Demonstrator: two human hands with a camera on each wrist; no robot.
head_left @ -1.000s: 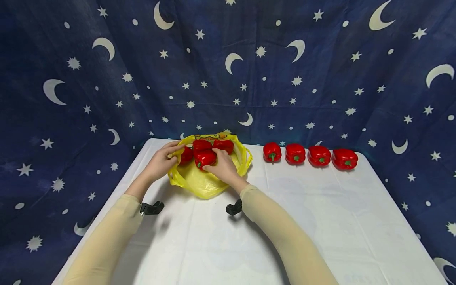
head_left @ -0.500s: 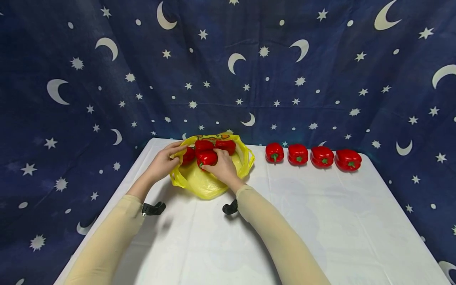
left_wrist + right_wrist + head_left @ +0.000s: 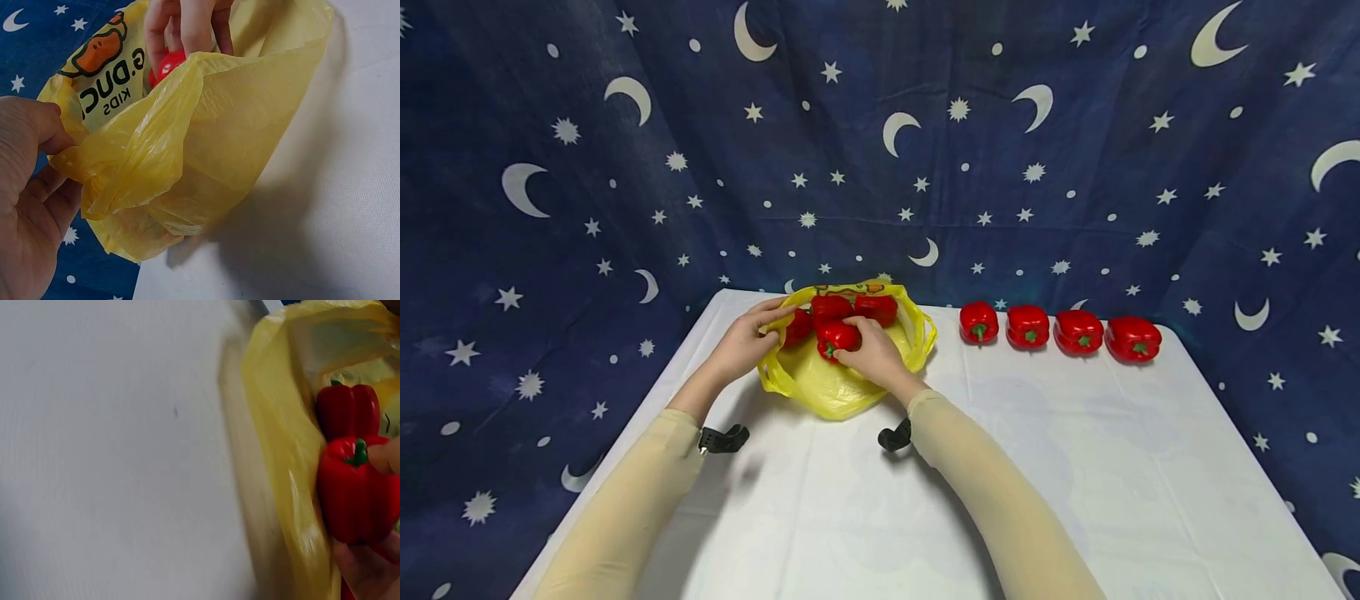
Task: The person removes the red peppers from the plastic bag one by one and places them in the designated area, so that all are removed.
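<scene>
A yellow plastic bag (image 3: 823, 392) lies spread on the table with its mouth facing me, a cartoon print (image 3: 100, 53) on its far wall. My left hand (image 3: 741, 343) pinches the left rim, the thin plastic bunched between thumb and fingers in the left wrist view. Inside the bag, my right hand (image 3: 880, 357) grips a red bell pepper (image 3: 837, 338). Its thumb lies beside the green stem (image 3: 360, 452) in the right wrist view. Close around it in the bag are further peppers: one behind (image 3: 831, 307), one at right (image 3: 877, 309) and one at left (image 3: 797, 327), partly covered by my left fingers.
To the right of the bag, several red bell peppers (image 3: 1027, 326) stand in a row along the table's back edge, stems toward me. A white cloth (image 3: 1037, 467) covers the table. Behind it hangs a dark blue curtain (image 3: 850, 150) with moons and stars.
My right hand has shifted slightly right in the last half second, and the gripped pepper has moved with it, showing more of its stem end. The left hand keeps its place at the rim.
</scene>
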